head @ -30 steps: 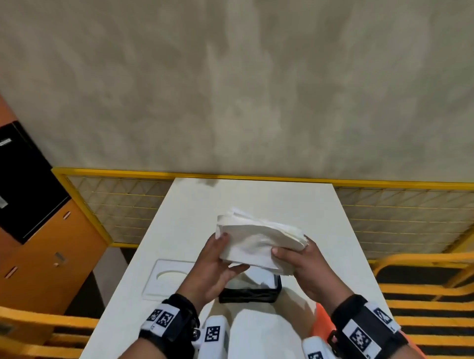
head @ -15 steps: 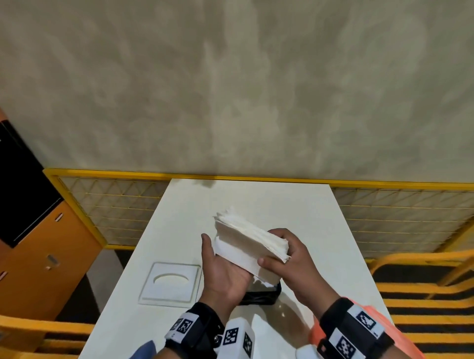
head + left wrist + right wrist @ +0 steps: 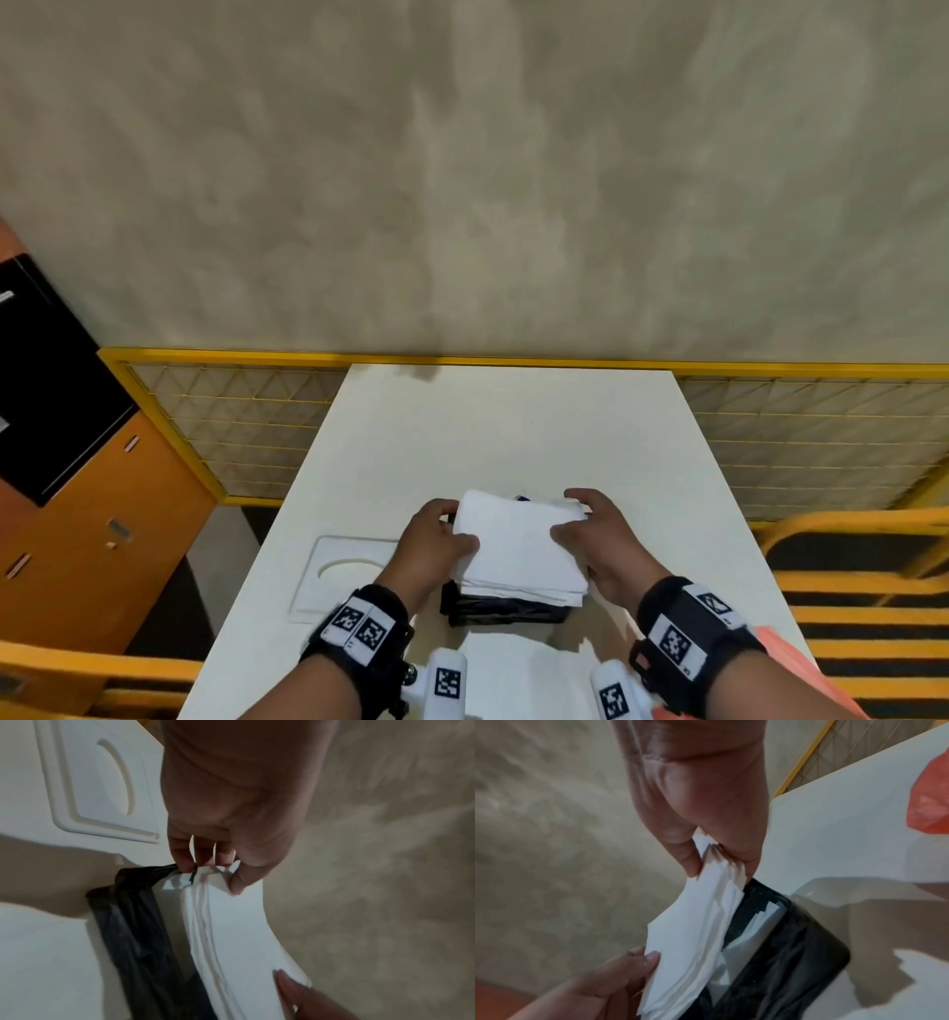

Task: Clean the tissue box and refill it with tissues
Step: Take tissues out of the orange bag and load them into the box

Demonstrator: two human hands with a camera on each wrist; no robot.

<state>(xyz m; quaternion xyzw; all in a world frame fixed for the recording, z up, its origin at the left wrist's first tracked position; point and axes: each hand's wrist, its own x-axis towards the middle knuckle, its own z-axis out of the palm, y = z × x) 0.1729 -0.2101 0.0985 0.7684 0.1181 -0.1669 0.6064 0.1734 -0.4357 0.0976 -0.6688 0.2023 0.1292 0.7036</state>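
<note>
A white stack of tissues (image 3: 518, 550) lies flat over the open top of a black tissue box (image 3: 506, 610) near the table's front edge. My left hand (image 3: 436, 539) grips the stack's left end, thumb on top (image 3: 239, 882). At the stack's right end my right hand (image 3: 595, 534) pinches it between thumb and fingers (image 3: 721, 860). The right wrist view shows the black box (image 3: 795, 943) under the stack (image 3: 693, 933) with some tissues inside. The box's white lid (image 3: 339, 570) with an oval slot lies on the table to the left, also visible in the left wrist view (image 3: 97, 780).
The white table (image 3: 513, 437) stands against a yellow mesh fence (image 3: 231, 411). A white sheet (image 3: 524, 663) lies in front of the box. Something orange-red (image 3: 931, 801) sits at the table's right front. An orange cabinet (image 3: 77, 514) stands left, yellow rails (image 3: 847, 565) right.
Both hands have lowered the tissue stack from mid-air, turned it flat and brought it down onto the open black box.
</note>
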